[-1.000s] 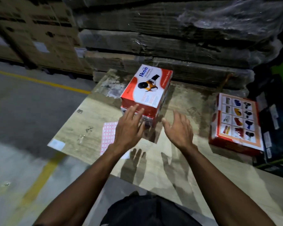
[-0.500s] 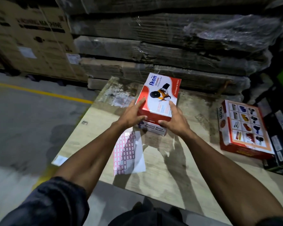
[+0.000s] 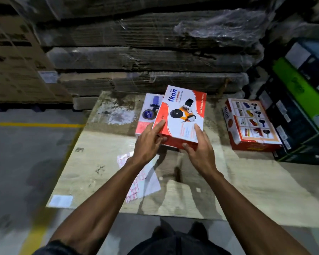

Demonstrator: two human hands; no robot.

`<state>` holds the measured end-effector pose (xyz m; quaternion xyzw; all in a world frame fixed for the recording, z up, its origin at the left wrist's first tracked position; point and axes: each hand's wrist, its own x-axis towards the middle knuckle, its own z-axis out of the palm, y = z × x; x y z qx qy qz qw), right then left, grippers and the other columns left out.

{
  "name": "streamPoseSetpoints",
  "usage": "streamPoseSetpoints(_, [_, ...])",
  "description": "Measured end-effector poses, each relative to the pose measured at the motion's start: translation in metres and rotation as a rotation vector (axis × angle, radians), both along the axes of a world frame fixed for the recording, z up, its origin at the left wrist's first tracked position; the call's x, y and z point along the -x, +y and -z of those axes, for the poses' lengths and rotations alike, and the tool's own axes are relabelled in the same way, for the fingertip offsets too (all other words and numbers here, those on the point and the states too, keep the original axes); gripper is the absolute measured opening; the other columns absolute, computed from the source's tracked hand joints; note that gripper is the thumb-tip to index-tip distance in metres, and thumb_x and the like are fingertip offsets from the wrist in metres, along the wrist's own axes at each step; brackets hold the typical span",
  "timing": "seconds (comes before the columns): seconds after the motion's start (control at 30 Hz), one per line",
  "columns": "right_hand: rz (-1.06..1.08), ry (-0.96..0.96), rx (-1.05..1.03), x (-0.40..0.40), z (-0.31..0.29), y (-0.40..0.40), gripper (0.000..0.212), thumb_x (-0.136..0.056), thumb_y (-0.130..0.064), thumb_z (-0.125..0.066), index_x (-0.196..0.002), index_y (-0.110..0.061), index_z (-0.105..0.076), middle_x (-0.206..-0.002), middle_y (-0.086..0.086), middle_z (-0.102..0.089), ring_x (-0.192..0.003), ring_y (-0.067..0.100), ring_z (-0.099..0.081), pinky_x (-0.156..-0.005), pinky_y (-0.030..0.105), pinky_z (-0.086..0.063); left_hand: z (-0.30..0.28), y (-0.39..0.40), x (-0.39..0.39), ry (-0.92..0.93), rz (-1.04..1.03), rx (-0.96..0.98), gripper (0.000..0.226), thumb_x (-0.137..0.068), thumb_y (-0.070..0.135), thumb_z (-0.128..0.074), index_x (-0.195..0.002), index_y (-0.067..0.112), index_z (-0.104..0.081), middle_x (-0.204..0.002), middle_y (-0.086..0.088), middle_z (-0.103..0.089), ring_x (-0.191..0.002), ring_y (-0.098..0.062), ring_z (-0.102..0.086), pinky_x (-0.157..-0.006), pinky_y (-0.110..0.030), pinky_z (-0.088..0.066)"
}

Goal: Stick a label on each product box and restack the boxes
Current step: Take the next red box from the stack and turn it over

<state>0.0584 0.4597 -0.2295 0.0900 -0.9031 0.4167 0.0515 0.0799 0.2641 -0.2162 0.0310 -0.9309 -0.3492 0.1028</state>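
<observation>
We hold the red and white Ikon box (image 3: pixel 180 116) lifted off the cardboard sheet (image 3: pixel 103 150), its printed face up and tilted toward us, its long axis running away from us and leaning a little to the right. Our left hand (image 3: pixel 147 146) grips the near left corner, thumb on the printed face and fingers curled under the edge. Our right hand (image 3: pixel 199 150) grips the near right corner, thumb pressed on the front side and forefinger stretched along the printed face. Just beyond our left hand, partly covered by the held box, a second box (image 3: pixel 147 111) lies flat on the sheet. Well to the right of our right hand a third box (image 3: pixel 250 124) with a grid of product pictures rests against dark cartons (image 3: pixel 298 100). Below our left wrist the label sheet (image 3: pixel 142 179) lies flat. Wrapped cardboard stacks (image 3: pixel 145 57) rise beyond everything.
</observation>
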Motion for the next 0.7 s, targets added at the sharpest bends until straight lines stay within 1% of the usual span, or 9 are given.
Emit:
streamPoseSetpoints(0.07, [0.048,0.015,-0.012,-0.012,0.003,0.02,0.078,-0.087,-0.024,-0.073,-0.153,-0.021,-0.03,-0.147,0.008,-0.041,-0.129,0.026,-0.044,-0.089,0.033,-0.044,0.001,0.019,-0.006,0.008,0.055,0.019,0.065,-0.092,0.017,-0.063,-0.149,0.028,-0.034,-0.14,-0.01,-0.046,-0.125,-0.028,-0.047,-0.096,-0.04,-0.044])
streamPoseSetpoints(0.17, [0.107,-0.022,-0.005,-0.033,0.011,0.053,0.079,-0.086,-0.026,-0.073,-0.152,-0.024,-0.03,-0.145,0.009,-0.042,-0.13,0.026,-0.043,-0.095,0.035,-0.043,0.008,0.048,-0.017,0.017,0.141,0.023,0.066,-0.092,0.022,-0.064,-0.15,0.027,-0.033,-0.147,-0.009,-0.041,-0.13,-0.03,-0.043,-0.1,-0.045,-0.044])
streamPoseSetpoints(0.3, [0.124,-0.082,-0.05,-0.054,0.022,0.093,0.082,-0.084,-0.027,-0.076,-0.152,-0.026,-0.03,-0.146,0.006,-0.042,-0.13,0.023,-0.044,-0.097,0.034,-0.043,0.027,0.082,-0.036,-0.017,0.188,0.024,0.068,-0.091,0.027,-0.064,-0.15,0.028,-0.031,-0.151,-0.006,-0.038,-0.131,-0.029,-0.043,-0.098,-0.045,-0.046])
streamPoseSetpoints(0.47, [0.045,-0.166,-0.094,-0.063,0.038,0.126,0.081,-0.083,-0.03,-0.076,-0.151,-0.024,-0.032,-0.149,0.005,-0.039,-0.132,0.023,-0.042,-0.099,0.037,-0.044,0.048,0.109,-0.057,-0.104,0.154,-0.016,0.066,-0.091,0.034,-0.062,-0.15,0.027,-0.033,-0.149,-0.005,-0.038,-0.13,-0.026,-0.044,-0.101,-0.037,-0.042])
streamPoseSetpoints(0.6, [-0.027,-0.206,-0.055,-0.064,0.048,0.147,0.079,-0.084,-0.028,-0.075,-0.15,-0.023,-0.033,-0.151,0.004,-0.034,-0.135,0.021,-0.039,-0.1,0.034,-0.041,0.057,0.129,-0.071,-0.151,0.098,-0.071,0.068,-0.093,0.031,-0.062,-0.151,0.022,-0.028,-0.146,-0.008,-0.042,-0.13,-0.023,-0.043,-0.099,-0.024,-0.033])
streamPoseSetpoints(0.67, [-0.072,-0.199,-0.048,-0.063,0.051,0.155,0.078,-0.084,-0.029,-0.075,-0.15,-0.023,-0.033,-0.151,0.005,-0.034,-0.135,0.022,-0.038,-0.1,0.033,-0.04,0.059,0.138,-0.076,-0.175,0.039,-0.121,0.073,-0.091,0.03,-0.065,-0.152,0.022,-0.025,-0.149,-0.007,-0.04,-0.132,-0.023,-0.041,-0.102,-0.025,-0.032])
streamPoseSetpoints(0.7, [-0.093,-0.193,-0.047,-0.062,0.052,0.159,0.078,-0.085,-0.029,-0.074,-0.15,-0.023,-0.032,-0.151,0.005,-0.034,-0.134,0.022,-0.039,-0.099,0.032,-0.04,0.061,0.142,-0.078,-0.18,0.002,-0.157,0.074,-0.091,0.031,-0.065,-0.152,0.023,-0.024,-0.151,-0.006,-0.039,-0.133,-0.023,-0.041,-0.105,-0.028,-0.032])
